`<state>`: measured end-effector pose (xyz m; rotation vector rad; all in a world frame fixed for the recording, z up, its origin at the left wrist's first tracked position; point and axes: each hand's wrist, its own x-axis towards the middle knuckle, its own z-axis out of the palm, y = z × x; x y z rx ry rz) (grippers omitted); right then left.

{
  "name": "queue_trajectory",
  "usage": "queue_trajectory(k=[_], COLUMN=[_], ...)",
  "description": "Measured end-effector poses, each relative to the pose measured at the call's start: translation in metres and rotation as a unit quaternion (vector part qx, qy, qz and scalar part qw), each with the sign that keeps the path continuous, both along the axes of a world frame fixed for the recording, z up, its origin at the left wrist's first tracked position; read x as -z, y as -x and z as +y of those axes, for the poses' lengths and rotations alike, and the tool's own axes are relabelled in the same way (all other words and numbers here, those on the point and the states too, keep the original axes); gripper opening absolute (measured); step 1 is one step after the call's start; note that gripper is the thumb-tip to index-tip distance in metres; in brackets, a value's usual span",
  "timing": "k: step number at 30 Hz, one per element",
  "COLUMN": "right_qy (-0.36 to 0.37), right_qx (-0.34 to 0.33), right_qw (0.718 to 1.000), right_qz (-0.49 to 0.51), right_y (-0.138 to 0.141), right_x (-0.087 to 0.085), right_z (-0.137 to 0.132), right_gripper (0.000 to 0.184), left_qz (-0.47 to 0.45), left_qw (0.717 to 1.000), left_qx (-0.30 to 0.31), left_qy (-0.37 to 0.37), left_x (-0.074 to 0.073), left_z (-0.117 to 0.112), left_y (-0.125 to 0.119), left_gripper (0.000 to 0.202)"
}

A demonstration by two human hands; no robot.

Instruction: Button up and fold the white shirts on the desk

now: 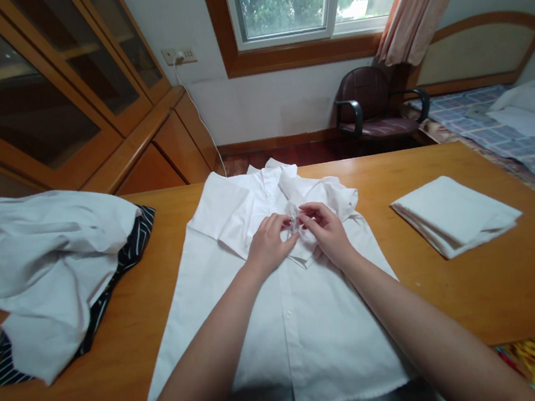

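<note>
A white button-up shirt (250, 295) lies front up on the wooden table, collar at the far side and hem reaching the near edge. Both its sleeves are folded in over the front. The sleeve on the right (318, 187) is bunched up, and its end is between my hands. My left hand (272, 242) pinches that sleeve end from the left, fingertips close together. From the right, my right hand (325, 232) pinches the same cloth with thumb and forefinger. The bit of cloth between the fingertips is blurred, so I cannot make out any button there.
A crumpled white garment (56, 241) with dark striped cloth (137, 240) under it lies on the table (458, 300) at left. A folded white cloth (454, 212) lies at right. Beyond stand a cabinet (140, 132), an armchair (367, 102) and a bed (497, 111).
</note>
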<state>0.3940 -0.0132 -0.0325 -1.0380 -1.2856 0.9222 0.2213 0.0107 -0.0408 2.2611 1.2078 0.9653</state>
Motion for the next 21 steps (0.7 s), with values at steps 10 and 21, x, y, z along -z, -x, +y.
queue_trajectory(k=[10, 21], right_qy=[-0.077, -0.054], right_qx=[0.038, 0.086], right_qw=[0.983, 0.983], right_qz=[-0.16, -0.153], right_y=[-0.007, -0.011], right_x=[0.002, 0.006], right_z=[0.005, 0.005], right_gripper=[0.033, 0.016], left_qz=[-0.023, -0.033], left_qw=[0.998, 0.995], left_qx=[0.032, 0.052], left_qy=[0.043, 0.083], left_x=[-0.001, -0.006], left_z=[0.004, 0.003], left_y=[0.005, 0.007], left_gripper=[0.014, 0.021])
